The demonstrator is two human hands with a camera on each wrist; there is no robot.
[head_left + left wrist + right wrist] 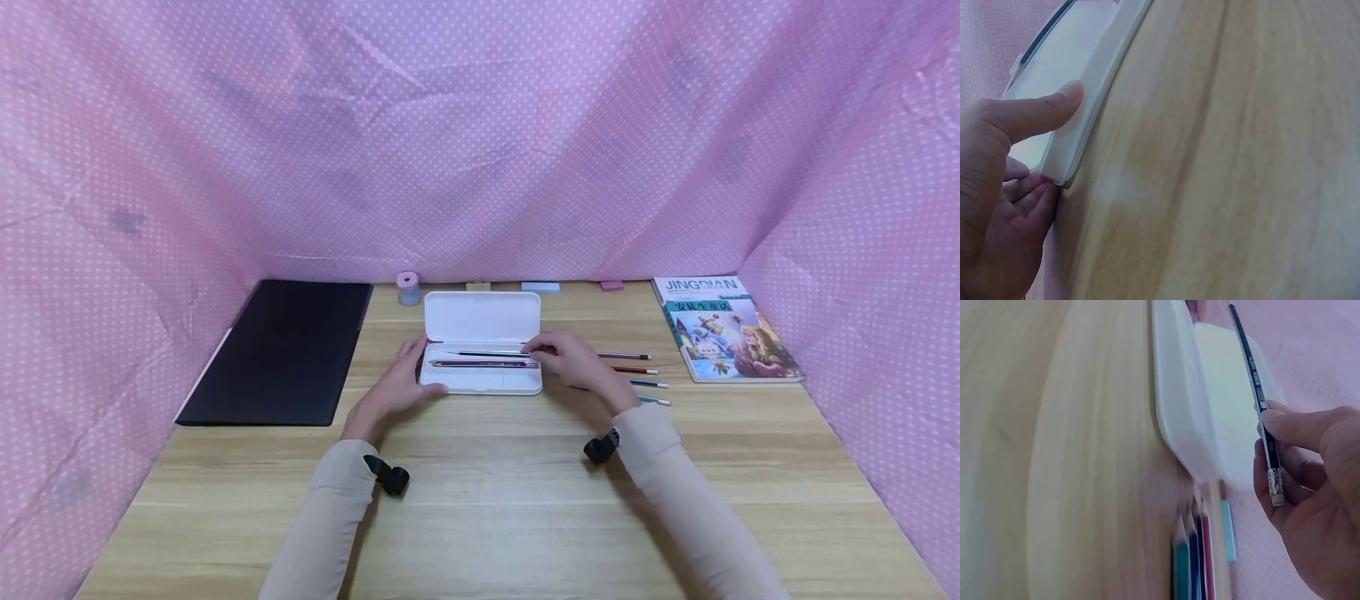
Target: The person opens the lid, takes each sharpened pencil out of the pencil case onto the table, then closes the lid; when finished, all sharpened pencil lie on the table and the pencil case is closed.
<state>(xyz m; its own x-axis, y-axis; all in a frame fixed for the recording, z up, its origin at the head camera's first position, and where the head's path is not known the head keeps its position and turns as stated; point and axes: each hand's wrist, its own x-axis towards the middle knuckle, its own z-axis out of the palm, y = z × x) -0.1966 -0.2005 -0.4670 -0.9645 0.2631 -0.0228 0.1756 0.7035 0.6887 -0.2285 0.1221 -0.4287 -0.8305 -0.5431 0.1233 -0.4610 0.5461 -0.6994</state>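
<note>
An open white pencil case [483,388] lies on the table, its lid [482,315] raised at the back. My left hand [397,385] holds the case's left end; in the left wrist view the thumb [1054,112] lies over the front rim and the fingers are at the corner. With thumb and fingers, my right hand [573,362] pinches a dark pencil [1254,369] near its eraser end, the pencil lying across above the case. A second dark pencil [483,363] shows in the case, in front of the held one.
Several pencils [648,384] lie side by side right of the case, partly behind the right hand. Along the back stand a pink-and-grey cylinder [408,289] and small blocks [540,287]. A black folder [281,354] lies left, a book [723,333] right.
</note>
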